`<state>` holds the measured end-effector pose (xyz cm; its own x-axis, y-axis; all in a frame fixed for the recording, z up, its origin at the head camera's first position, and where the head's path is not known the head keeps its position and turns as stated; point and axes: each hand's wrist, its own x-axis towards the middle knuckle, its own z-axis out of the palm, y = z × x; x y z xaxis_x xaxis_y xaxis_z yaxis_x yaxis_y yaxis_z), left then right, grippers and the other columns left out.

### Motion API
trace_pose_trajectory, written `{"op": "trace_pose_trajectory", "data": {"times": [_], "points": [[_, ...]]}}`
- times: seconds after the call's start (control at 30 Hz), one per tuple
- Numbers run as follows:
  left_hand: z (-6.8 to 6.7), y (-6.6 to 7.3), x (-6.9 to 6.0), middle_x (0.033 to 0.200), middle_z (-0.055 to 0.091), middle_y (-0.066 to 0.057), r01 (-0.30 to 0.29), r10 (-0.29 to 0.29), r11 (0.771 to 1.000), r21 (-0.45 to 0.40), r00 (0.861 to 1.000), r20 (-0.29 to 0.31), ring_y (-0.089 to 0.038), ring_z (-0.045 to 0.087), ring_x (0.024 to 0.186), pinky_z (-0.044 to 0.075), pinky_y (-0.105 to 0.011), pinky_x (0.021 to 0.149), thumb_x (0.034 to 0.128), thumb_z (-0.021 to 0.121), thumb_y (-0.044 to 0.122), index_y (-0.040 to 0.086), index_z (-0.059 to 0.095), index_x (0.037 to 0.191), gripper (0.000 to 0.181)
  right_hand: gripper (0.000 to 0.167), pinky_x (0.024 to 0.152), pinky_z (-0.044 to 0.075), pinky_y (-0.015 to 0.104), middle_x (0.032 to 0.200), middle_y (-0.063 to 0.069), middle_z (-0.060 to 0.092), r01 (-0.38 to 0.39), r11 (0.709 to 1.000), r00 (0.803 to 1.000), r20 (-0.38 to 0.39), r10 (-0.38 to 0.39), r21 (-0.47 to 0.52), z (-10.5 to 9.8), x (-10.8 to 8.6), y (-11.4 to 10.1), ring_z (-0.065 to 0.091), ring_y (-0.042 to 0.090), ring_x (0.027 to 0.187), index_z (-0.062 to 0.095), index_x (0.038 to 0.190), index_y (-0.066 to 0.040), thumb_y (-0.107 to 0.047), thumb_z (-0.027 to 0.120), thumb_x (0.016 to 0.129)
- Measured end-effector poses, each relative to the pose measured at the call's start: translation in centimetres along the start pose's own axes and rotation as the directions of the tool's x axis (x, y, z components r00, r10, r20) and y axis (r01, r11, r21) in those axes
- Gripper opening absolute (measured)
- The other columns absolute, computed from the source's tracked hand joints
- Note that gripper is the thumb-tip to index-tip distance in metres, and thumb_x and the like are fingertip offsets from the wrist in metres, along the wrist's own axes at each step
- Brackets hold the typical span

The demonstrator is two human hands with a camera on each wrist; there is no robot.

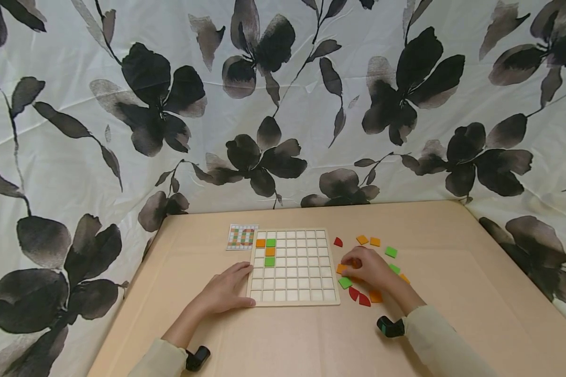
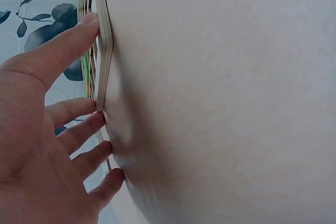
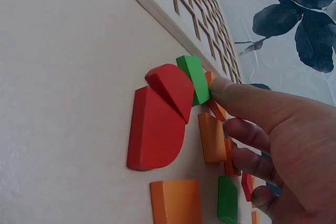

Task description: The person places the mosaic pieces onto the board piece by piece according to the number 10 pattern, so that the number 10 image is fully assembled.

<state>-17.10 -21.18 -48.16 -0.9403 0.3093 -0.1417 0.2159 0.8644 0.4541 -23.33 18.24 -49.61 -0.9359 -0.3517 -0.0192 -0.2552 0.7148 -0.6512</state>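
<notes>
A wooden grid board [image 1: 292, 302] lies on the table, with orange and green squares in a few cells at its upper left. My left hand [image 1: 224, 290] rests against the board's left side, fingers spread and thumb by the near corner; the left wrist view shows this hand [image 2: 47, 124] touching the board's edge [image 2: 105, 40]. Right of the board, my right hand [image 1: 368, 267] has curled fingers and pinches an orange square [image 1: 341, 268]. Seen from the right wrist, the hand [image 3: 283, 135] has its thumb on an orange piece [image 3: 217, 110], partly hidden, beside a green square [image 3: 194, 80].
A small patterned card [image 1: 236, 238] lies at the board's far left corner. Loose pieces are scattered around the right hand: red wedges [image 1: 364, 300], a green square [image 1: 391, 252], an orange square [image 1: 375, 297] and several others. A floral cloth [image 1: 273, 120] hangs behind the table [image 1: 264, 340].
</notes>
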Motion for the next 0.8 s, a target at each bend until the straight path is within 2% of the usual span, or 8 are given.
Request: {"op": "trace_pose_trajectory", "data": {"times": [0.13,0.37,0.6,0.8], "points": [[-0.02,-0.05,0.06,0.153,0.039,-0.004,-0.005,0.005,1.000,0.011,1.000,-0.001,-0.028,0.038,0.141,0.036,-0.060,0.105,0.0737,0.080,0.046,0.013,0.045,0.144,0.086,0.020,0.067,0.045,0.022,0.091,-0.005,0.063,0.004,1.000,1.000,0.005,-0.004,0.008,-0.04,-0.11,0.17,0.051,0.016,0.083,0.073,0.096,-0.020,-0.026,0.080,0.078],[0.12,-0.19,0.18,0.153,0.039,-0.004,-0.004,0.004,1.000,0.011,1.000,-0.001,-0.028,0.038,0.141,0.036,-0.060,0.105,0.0732,0.080,0.047,0.013,0.045,0.144,0.086,0.017,0.070,0.046,0.022,0.091,-0.007,0.062,-0.035,0.999,0.999,0.016,0.035,-0.016,0.03,-0.02,0.00,0.051,0.015,0.084,0.073,0.095,-0.023,-0.024,0.079,0.080],[0.03,-0.11,0.12,0.153,0.039,-0.004,-0.003,0.003,1.000,0.007,1.000,0.003,-0.029,0.038,0.141,0.035,-0.059,0.107,0.0733,0.080,0.046,0.013,0.046,0.144,0.086,0.022,0.073,0.049,0.021,0.095,-0.007,0.063,-0.025,0.999,0.999,0.026,0.026,-0.048,-0.02,-0.12,-0.20,0.052,0.013,0.087,0.074,0.100,-0.022,-0.023,0.080,0.079],[-0.07,0.03,0.01,0.153,0.039,-0.005,-0.002,0.002,1.000,0.002,1.000,0.003,-0.029,0.037,0.141,0.035,-0.059,0.107,0.0738,0.080,0.045,0.013,0.046,0.144,0.085,0.019,0.071,0.049,0.021,0.093,-0.007,0.063,-0.047,0.996,0.999,0.023,0.049,-0.072,0.12,0.05,-0.42,0.052,0.014,0.085,0.074,0.098,-0.021,-0.019,0.079,0.080]]}}
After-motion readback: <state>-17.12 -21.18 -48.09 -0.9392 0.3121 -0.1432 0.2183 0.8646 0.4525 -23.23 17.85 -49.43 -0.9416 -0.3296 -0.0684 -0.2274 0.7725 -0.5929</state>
